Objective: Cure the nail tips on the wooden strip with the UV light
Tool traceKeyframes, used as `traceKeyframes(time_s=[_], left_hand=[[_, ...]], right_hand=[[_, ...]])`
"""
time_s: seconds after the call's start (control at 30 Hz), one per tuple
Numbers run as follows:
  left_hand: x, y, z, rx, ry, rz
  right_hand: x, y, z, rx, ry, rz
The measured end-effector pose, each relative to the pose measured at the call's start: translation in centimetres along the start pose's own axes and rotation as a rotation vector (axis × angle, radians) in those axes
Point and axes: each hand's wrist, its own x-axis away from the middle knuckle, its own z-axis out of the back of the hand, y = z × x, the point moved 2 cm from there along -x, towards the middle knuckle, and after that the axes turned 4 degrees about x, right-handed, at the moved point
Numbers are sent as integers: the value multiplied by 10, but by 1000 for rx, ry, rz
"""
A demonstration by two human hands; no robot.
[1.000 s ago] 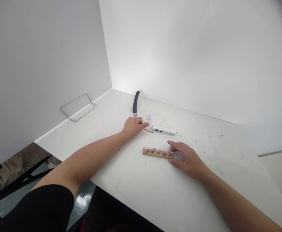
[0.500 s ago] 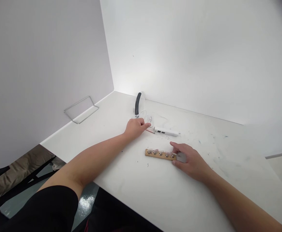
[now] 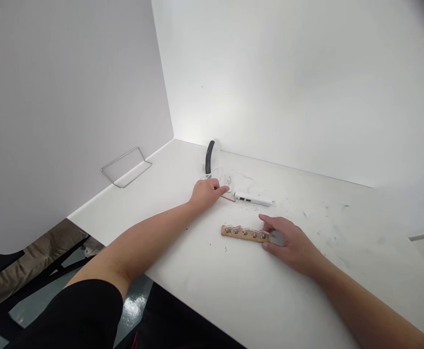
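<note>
Wooden strip with metal balls (image 3: 246, 237), lower right of centre, lies lengthwise toward the nearer right hand (image 3: 297, 247) — digits apart around grey end (image 3: 277, 238) — left hand (image 3: 205, 195) at thin rod (image 3: 228, 198) near centre, grip can't tell.

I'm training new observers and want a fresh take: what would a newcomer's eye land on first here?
Probably the wooden strip with its row of shiny metal balls, lying in front of the right hand. Next, the black curved piece near the back wall, beyond the left hand, and the bent wire frame by the left wall.
</note>
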Motion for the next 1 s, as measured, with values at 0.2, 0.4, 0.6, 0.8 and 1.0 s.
traceKeyframes(time_s=[0.2, 0.4, 0.6, 0.8, 1.0], left_hand=[[0, -1, 0, -2, 2, 6], [-1, -2, -1, 9, 19, 2], [1, 0, 2, 37, 29, 26], [1, 1, 2, 37, 36, 9], [1, 0, 2, 30, 24, 6]], right_hand=[[0, 0, 0, -7, -14, -6], [0, 1, -1, -16, -14, -2], [0, 0, 0, -21, -7, 10], [0, 2, -1, -13, 2, 15], [-1, 2, -2, -13, -8, 28]])
